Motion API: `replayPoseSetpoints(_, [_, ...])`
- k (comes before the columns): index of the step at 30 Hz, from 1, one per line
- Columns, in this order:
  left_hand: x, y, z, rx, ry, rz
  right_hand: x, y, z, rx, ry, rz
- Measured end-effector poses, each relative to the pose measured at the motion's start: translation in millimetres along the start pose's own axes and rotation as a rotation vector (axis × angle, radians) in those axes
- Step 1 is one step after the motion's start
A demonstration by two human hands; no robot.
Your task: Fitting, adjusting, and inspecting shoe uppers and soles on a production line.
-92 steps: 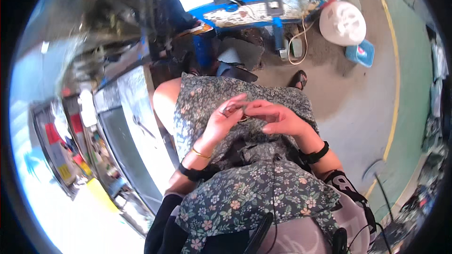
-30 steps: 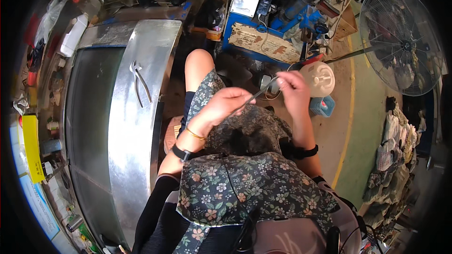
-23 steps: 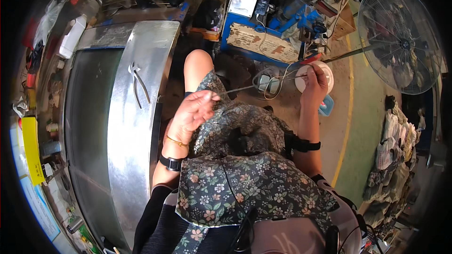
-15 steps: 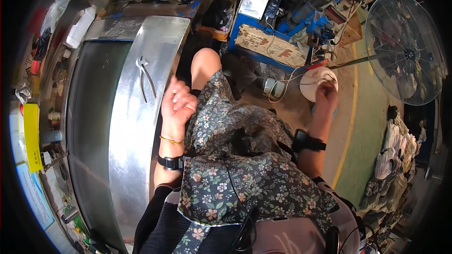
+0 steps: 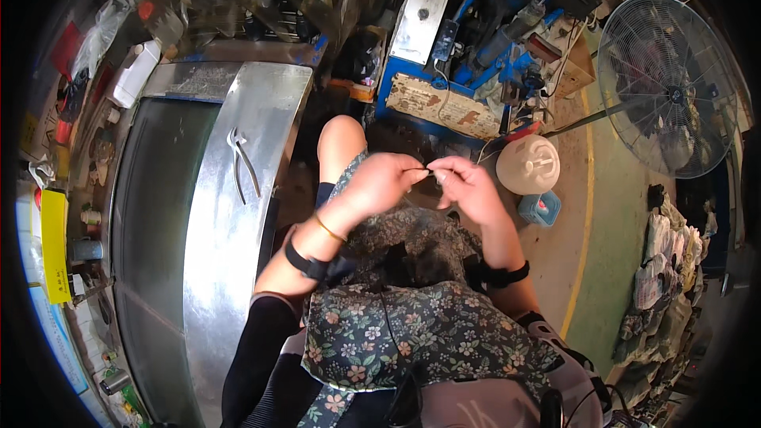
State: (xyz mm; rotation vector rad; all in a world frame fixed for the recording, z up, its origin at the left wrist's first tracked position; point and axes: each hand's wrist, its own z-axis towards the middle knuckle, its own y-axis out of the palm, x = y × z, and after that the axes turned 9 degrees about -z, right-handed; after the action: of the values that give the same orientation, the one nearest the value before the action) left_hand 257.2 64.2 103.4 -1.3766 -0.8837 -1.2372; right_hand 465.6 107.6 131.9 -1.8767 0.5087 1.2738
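My left hand point(image 5: 383, 184) and my right hand point(image 5: 469, 190) meet above my lap, over the dark flowered apron point(image 5: 396, 317). Both are closed in a fingertip pinch. Between the fingertips is a small, thin dark piece point(image 5: 426, 170), too small to name. Left of my hands, a pair of pliers point(image 5: 242, 166) with long handles lies on the shiny metal sheet point(image 5: 214, 269), touched by neither hand.
To the right stand a large fan point(image 5: 674, 95), a whitish plastic jug point(image 5: 527, 165) and a blue container point(image 5: 541, 209). Ahead is a blue machine with a control panel point(image 5: 428, 8). A cluttered shelf with a white bottle point(image 5: 135, 73) runs along the left. Bundled material point(image 5: 662, 269) lies far right.
My left hand has left the metal sheet's edge and moved right. The right hand has come in from beside the jug. They now meet at a small dark piece.
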Motion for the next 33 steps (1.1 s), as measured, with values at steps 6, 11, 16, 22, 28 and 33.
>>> replayPoseSetpoints(6, [7, -22, 5, -0.169, -0.331, -0.677, -14, -6, 24, 0.056, -0.249, -0.209])
replayPoseSetpoints(11, [-4, -22, 4, -0.295, -0.346, -0.724, -29, -6, 40, 0.100, -0.311, -0.238])
replayPoseSetpoints(16, [9, -62, -3, 0.136, 0.015, -1.432, 10, -40, 39, 0.130, -0.462, -0.423])
replayPoseSetpoints(22, [-12, -84, -15, 0.282, -0.267, -2.081, 201, -101, -28, 0.312, 0.073, -0.497])
replayPoseSetpoints(28, [-23, -70, -13, 0.237, -0.135, -2.253, 313, -88, -109, 0.449, 0.385, -0.422])
replayPoseSetpoints(33, [-6, -87, -18, 0.217, -0.031, -2.251, 301, -85, -135, 0.366, 0.947, -0.452])
